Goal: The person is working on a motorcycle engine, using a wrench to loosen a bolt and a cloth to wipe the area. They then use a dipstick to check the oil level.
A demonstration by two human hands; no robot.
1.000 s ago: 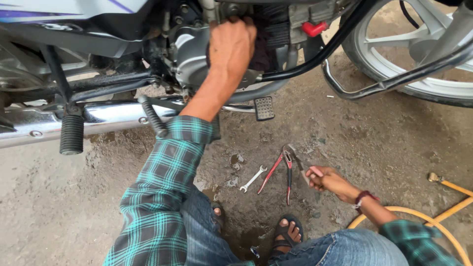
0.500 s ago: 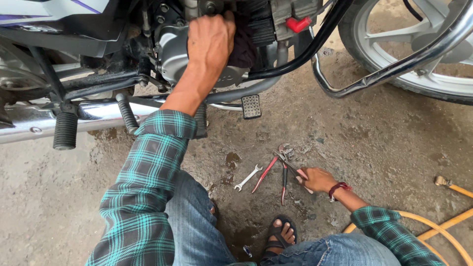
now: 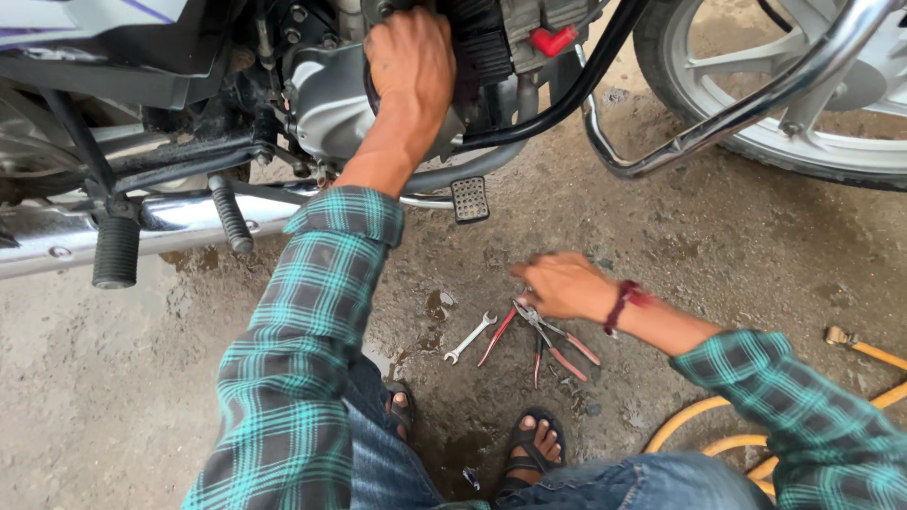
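My left hand (image 3: 412,66) is pressed against the side of the motorcycle engine (image 3: 331,104), fingers curled around a dark part there; what it grips is hidden. My right hand (image 3: 559,286) hovers low over the ground, blurred, just above the tools. Below it lie red-handled pliers (image 3: 553,345) and a small silver spanner (image 3: 470,337) on the oily concrete. The hand touches or nearly touches the pliers' head; whether it grips them cannot be told.
A chrome exhaust pipe (image 3: 179,219), footpegs (image 3: 117,251) and a brake pedal (image 3: 470,198) run along the bike's underside. The crash guard (image 3: 756,104) and front wheel (image 3: 831,142) are at upper right. A yellow hose (image 3: 718,425) coils at lower right. My sandalled feet (image 3: 534,444) are below the tools.
My right hand has moved left and up over the tools, from beside the pliers to above their head. The view has shifted closer to the engine; my left hand stays on it.
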